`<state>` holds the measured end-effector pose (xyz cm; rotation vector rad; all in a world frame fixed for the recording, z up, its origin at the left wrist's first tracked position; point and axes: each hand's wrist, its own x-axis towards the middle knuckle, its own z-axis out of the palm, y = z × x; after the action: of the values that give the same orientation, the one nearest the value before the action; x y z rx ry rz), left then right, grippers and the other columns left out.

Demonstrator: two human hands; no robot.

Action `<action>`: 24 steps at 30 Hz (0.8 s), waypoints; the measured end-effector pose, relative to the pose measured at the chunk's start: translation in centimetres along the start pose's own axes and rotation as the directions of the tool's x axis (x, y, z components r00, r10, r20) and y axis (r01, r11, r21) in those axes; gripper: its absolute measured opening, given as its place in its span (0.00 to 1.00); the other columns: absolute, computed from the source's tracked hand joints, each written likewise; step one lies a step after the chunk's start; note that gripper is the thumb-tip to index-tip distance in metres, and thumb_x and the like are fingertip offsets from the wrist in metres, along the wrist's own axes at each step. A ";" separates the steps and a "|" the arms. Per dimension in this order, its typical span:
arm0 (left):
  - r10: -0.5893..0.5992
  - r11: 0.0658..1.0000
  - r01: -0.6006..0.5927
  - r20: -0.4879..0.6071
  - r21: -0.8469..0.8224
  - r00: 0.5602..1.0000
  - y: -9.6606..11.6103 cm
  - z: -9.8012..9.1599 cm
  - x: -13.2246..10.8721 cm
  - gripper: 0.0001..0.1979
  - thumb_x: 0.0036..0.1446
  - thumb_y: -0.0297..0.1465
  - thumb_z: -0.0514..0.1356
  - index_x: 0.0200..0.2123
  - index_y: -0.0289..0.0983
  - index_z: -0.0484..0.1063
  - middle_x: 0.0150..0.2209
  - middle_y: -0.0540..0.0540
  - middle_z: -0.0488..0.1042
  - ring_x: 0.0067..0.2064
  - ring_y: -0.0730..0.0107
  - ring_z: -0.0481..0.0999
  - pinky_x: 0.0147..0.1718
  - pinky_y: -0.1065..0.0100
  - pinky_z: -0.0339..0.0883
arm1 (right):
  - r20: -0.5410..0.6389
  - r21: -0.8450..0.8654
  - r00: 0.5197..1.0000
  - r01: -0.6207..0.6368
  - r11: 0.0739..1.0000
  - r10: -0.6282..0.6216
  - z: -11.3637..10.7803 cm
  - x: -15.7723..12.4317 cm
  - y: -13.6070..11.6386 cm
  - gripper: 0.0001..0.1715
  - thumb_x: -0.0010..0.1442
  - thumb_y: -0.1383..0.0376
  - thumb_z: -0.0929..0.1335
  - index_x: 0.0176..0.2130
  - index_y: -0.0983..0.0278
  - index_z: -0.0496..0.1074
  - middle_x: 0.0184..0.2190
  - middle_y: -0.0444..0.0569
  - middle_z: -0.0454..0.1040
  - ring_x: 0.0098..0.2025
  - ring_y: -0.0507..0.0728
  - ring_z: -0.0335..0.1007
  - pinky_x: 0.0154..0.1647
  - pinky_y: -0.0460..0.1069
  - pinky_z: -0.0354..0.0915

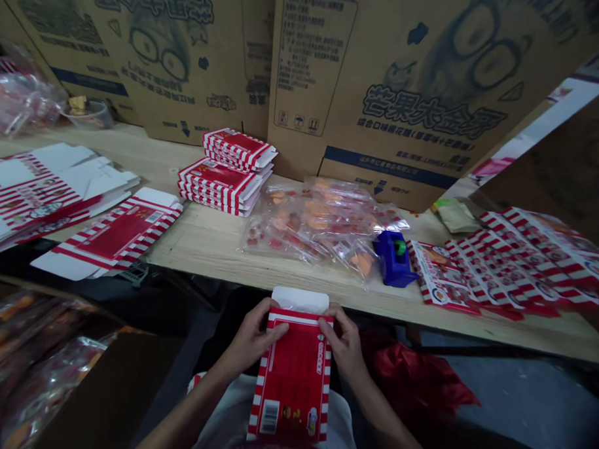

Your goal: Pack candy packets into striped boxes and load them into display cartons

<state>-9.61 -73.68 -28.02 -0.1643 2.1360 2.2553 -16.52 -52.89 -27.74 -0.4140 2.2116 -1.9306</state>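
Observation:
I hold a red and white striped carton upright over my lap, its white top flap standing open. My left hand grips its upper left edge, thumb across the front. My right hand grips the upper right edge the same way. On the wooden table beyond lies a heap of clear plastic packets with orange contents. Beside the heap sits a blue tape dispenser.
Folded striped cartons are stacked at the table's middle. Flat cartons lie at the left and fanned out at the right. Large printed cardboard boxes stand behind. More packets fill a box at lower left. Red plastic lies under the table.

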 end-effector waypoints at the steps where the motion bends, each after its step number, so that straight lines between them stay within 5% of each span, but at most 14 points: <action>1: 0.040 0.999 -0.039 -0.039 0.028 0.998 0.2 0.1 0.3 0.13 0.58 0.40 0.61 0.34 0.36 0.69 0.36 0.47 0.71 0.38 0.68 0.71 0.38 0.70 0.66 | -0.003 -0.012 1.000 0.018 1.000 -0.018 0.0 0.1 -0.1 0.12 0.57 0.59 0.70 0.27 0.62 0.70 0.39 0.47 0.72 0.43 0.57 0.69 0.44 0.48 0.64; 4: 0.120 0.993 -0.120 -0.101 0.006 0.988 0.9 0.0 1.0 0.14 0.58 0.39 0.61 0.27 0.35 0.69 0.37 0.46 0.71 0.40 0.67 0.71 0.41 0.69 0.65 | -0.013 0.042 1.000 0.011 0.999 -0.010 0.3 0.3 -0.4 0.10 0.55 0.60 0.72 0.28 0.62 0.69 0.42 0.48 0.71 0.44 0.57 0.69 0.44 0.48 0.64; 8: 0.068 0.987 -0.086 -0.134 -0.134 0.989 1.3 -0.3 1.2 0.15 0.52 0.38 0.66 0.23 0.34 0.69 0.34 0.46 0.70 0.37 0.68 0.71 0.38 0.69 0.64 | -0.039 0.204 0.995 -0.078 0.976 0.087 0.8 0.2 -0.6 0.15 0.54 0.60 0.73 0.42 0.59 0.69 0.40 0.46 0.72 0.39 0.56 0.70 0.39 0.49 0.67; 11: 0.036 0.978 -0.067 -0.157 -0.196 0.987 1.3 -0.5 1.1 0.15 0.50 0.37 0.68 0.23 0.34 0.70 0.34 0.46 0.71 0.38 0.67 0.71 0.39 0.68 0.64 | -0.020 0.084 1.000 -0.011 0.996 0.013 0.7 0.3 -0.6 0.17 0.56 0.60 0.72 0.47 0.58 0.73 0.44 0.49 0.72 0.47 0.58 0.69 0.47 0.52 0.65; 18: 0.039 0.989 -0.046 -0.049 -0.140 0.998 1.4 -1.0 1.2 0.14 0.51 0.39 0.68 0.37 0.35 0.79 0.41 0.43 0.70 0.43 0.62 0.73 0.41 0.66 0.67 | 0.200 -0.031 0.977 0.078 0.996 -0.070 -0.6 1.1 -0.8 0.11 0.60 0.58 0.68 0.30 0.61 0.75 0.34 0.47 0.70 0.41 0.58 0.67 0.45 0.51 0.63; 22: 0.077 0.997 -0.077 -0.041 0.011 0.996 1.2 -1.0 1.3 0.14 0.57 0.40 0.62 0.29 0.34 0.78 0.36 0.45 0.71 0.39 0.66 0.72 0.39 0.69 0.65 | 0.157 -0.019 0.986 0.063 0.998 -0.059 -0.3 0.6 -0.8 0.15 0.61 0.58 0.68 0.26 0.62 0.72 0.34 0.47 0.70 0.40 0.57 0.67 0.44 0.51 0.64; 24: 0.068 0.997 -0.066 -0.075 0.040 0.995 1.1 -0.9 1.3 0.16 0.59 0.39 0.60 0.26 0.33 0.77 0.33 0.45 0.71 0.36 0.69 0.71 0.37 0.70 0.64 | 0.058 0.021 0.998 0.017 1.000 -0.018 0.1 0.2 -0.7 0.08 0.59 0.58 0.70 0.33 0.60 0.74 0.36 0.47 0.72 0.40 0.57 0.69 0.44 0.51 0.65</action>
<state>-10.92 -74.66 -27.10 -0.1838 2.2527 2.2794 -16.60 -53.13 -27.08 -0.4821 2.1578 -1.9224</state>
